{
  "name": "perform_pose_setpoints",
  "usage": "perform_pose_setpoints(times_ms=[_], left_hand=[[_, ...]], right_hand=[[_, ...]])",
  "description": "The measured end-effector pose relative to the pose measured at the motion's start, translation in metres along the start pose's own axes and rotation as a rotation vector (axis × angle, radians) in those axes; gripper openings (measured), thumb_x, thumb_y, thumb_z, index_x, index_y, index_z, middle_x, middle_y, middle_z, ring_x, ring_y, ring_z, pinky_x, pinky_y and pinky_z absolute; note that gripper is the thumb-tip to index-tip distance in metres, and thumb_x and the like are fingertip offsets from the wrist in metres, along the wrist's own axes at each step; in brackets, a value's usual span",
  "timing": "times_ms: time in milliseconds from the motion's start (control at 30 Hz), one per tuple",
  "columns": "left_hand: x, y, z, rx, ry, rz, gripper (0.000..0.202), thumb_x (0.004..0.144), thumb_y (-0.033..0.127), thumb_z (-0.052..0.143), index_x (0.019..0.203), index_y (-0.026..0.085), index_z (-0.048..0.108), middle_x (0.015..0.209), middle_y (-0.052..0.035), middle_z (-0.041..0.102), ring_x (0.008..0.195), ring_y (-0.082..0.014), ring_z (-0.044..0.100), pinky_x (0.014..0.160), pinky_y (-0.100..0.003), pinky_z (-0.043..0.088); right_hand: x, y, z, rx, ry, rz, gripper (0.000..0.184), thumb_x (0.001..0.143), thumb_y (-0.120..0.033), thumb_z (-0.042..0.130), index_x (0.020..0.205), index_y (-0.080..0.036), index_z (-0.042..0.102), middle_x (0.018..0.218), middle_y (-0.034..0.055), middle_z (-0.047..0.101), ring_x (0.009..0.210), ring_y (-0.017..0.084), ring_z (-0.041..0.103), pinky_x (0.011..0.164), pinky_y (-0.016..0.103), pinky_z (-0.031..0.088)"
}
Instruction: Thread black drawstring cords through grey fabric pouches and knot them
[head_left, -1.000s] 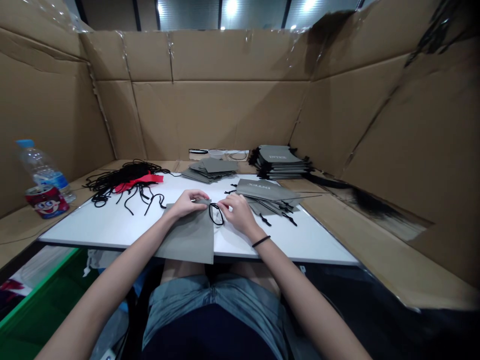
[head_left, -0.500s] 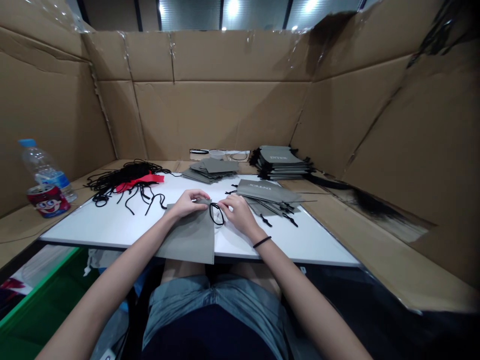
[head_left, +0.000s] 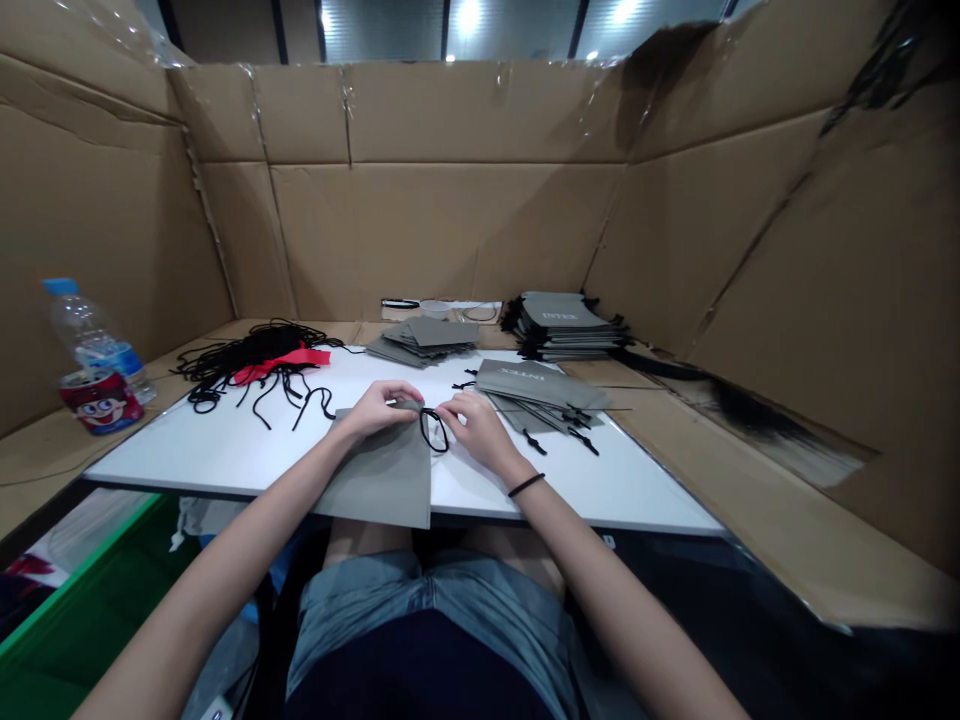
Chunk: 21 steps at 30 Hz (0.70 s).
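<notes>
A flat grey drawstring bag [head_left: 382, 478] lies at the table's front edge, its lower end jutting past the edge. My left hand [head_left: 386, 408] pinches the bag's top right corner between thumb and fingers. From that corner a black cord [head_left: 435, 430] hangs in a loop. Close by on the right, my right hand [head_left: 474, 422] is closed with its fingertips on the cord. The exact grip of the fingertips is too small to make out. Just beyond my right hand lies a loose pile of grey bags [head_left: 532, 385] with knotted black cords.
Black cords [head_left: 255, 355] with a red strip [head_left: 289, 363] lie at the back left. Grey pieces [head_left: 424, 338] sit at the back middle, beside a stack of corded bags [head_left: 561, 325]. A bottle [head_left: 105, 335] and a can [head_left: 101, 402] stand left. Cardboard walls [head_left: 450, 210] enclose the table.
Both hands stay almost in place at the bag's corner, with the cord loop hanging between them. The whole view has shifted very slightly.
</notes>
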<state>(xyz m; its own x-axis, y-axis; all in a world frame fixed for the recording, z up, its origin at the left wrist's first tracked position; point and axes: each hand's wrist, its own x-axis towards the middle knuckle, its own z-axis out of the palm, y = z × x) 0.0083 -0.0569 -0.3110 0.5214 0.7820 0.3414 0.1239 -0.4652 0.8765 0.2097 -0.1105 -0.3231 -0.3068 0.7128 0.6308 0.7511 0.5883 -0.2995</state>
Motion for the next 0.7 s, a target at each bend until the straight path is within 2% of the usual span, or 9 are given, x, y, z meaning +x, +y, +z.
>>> perform_pose_setpoints(times_ms=[333, 500, 700], left_hand=[[-0.0007, 0.0007, -0.0002, 0.029, 0.000, 0.019, 0.026, 0.062, 0.027, 0.075, 0.084, 0.014, 0.071, 0.083, -0.0058, 0.070, 0.078, -0.0175, 0.060, 0.077, -0.030, 0.047], [-0.0002, 0.0018, -0.0005, 0.014, 0.014, 0.030, 0.026, 0.061, 0.028, 0.076, 0.084, 0.014, 0.072, 0.090, -0.0072, 0.071, 0.088, -0.0200, 0.062, 0.084, -0.031, 0.045], [-0.0007, 0.0021, -0.0012, -0.014, 0.009, 0.018, 0.031, 0.066, 0.039, 0.074, 0.086, 0.014, 0.071, 0.091, -0.0088, 0.071, 0.086, -0.0204, 0.063, 0.079, -0.030, 0.046]], right_hand=[[0.0001, 0.0014, 0.0009, 0.020, -0.003, 0.004, 0.027, 0.092, -0.028, 0.051, 0.072, -0.019, 0.066, 0.068, 0.0031, 0.061, 0.071, 0.017, 0.050, 0.070, 0.029, 0.035], [-0.0002, 0.0001, -0.0003, -0.004, 0.027, -0.018, 0.027, 0.093, -0.028, 0.049, 0.075, -0.018, 0.066, 0.068, 0.0032, 0.058, 0.072, 0.017, 0.049, 0.072, 0.029, 0.035], [-0.0008, -0.0014, -0.0011, -0.018, 0.033, -0.039, 0.028, 0.094, -0.029, 0.048, 0.076, -0.019, 0.066, 0.069, 0.0035, 0.058, 0.074, 0.018, 0.048, 0.073, 0.030, 0.034]])
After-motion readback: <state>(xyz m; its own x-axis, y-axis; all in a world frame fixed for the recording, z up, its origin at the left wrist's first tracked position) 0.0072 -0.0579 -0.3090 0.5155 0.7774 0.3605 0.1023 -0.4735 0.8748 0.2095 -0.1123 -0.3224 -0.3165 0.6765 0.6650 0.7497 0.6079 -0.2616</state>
